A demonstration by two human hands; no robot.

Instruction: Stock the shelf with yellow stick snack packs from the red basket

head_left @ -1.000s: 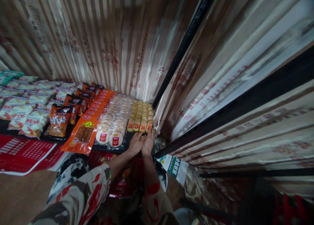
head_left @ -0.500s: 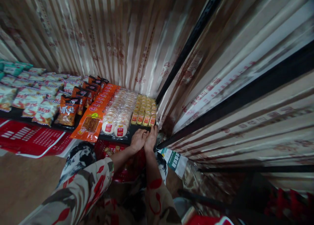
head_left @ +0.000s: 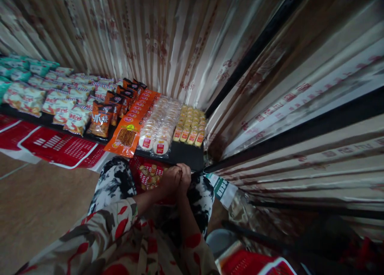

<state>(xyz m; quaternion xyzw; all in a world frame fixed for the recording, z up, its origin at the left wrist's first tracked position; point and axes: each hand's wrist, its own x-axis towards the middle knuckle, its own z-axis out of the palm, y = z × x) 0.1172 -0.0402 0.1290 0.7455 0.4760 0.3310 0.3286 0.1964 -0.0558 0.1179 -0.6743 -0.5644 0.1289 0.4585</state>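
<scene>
My left hand [head_left: 170, 178] and my right hand [head_left: 184, 175] are pressed together side by side, fingers curled, just below the front edge of a black shelf [head_left: 186, 159]. They hover over a red basket [head_left: 147, 175] that holds small snack packs. Whether anything is in the hands is hidden. On the shelf just beyond them lie rows of small yellow snack packs [head_left: 190, 127], round white cakes in clear wrap [head_left: 159, 125] and orange packets [head_left: 130, 127].
More snack bags [head_left: 69, 107] fill the shelf to the left. Striped plastic sheeting [head_left: 168, 39] covers the wall behind and the rack on the right. A red and white sign [head_left: 57, 147] hangs below the shelf. A wooden floor [head_left: 39, 203] lies at left.
Both hands have pulled back from the shelf's front edge, next to the yellow packs, to above the red basket, and their fingers have curled. The view has shifted right and down.
</scene>
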